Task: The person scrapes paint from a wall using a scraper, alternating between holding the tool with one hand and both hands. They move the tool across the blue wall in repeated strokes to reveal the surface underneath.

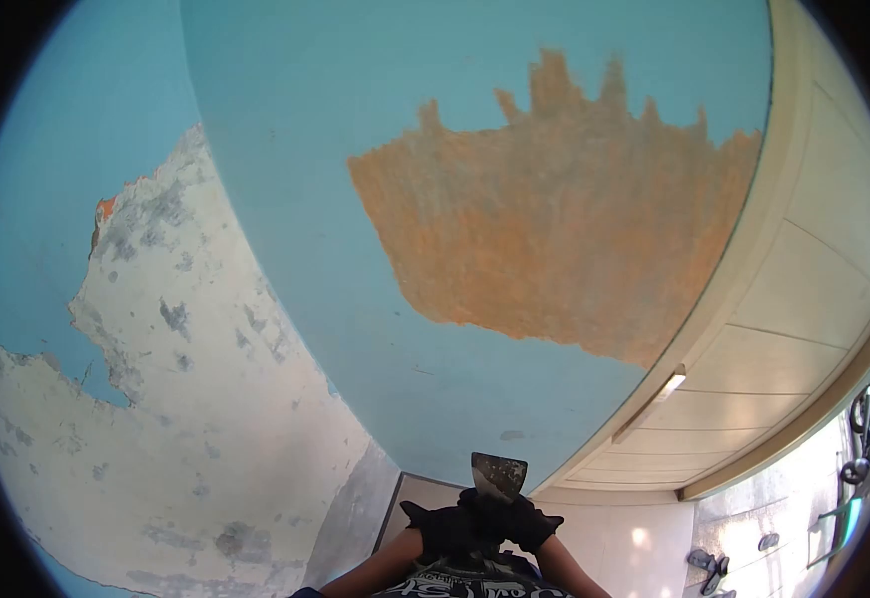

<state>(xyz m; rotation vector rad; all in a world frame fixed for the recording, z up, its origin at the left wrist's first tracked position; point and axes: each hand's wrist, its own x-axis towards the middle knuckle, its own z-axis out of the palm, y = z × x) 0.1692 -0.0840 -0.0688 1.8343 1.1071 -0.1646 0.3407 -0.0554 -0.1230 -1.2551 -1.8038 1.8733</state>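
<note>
A putty knife (500, 476) with a wide, stained blade stands up from between my two hands at the bottom centre. Both hands wear black gloves and are close together in front of my chest. My right hand (530, 523) is closed around the knife's handle, as far as the dark glove shows. Right beside it, my left hand (442, 528) touches or nearly touches the handle; its fingers blend into the dark. Ahead is a blue wall (295, 199) with a large brown-orange patch (565, 219), ragged along its top. The blade is apart from the wall.
The wall on the left (176, 399) shows whitish, grey-blotched plaster where blue paint is gone. Cream panels (794, 289) curve along the right, with a tube light (669, 387). Footwear (709, 568) lies on the floor at lower right, near a motorcycle (859, 429) in bright light.
</note>
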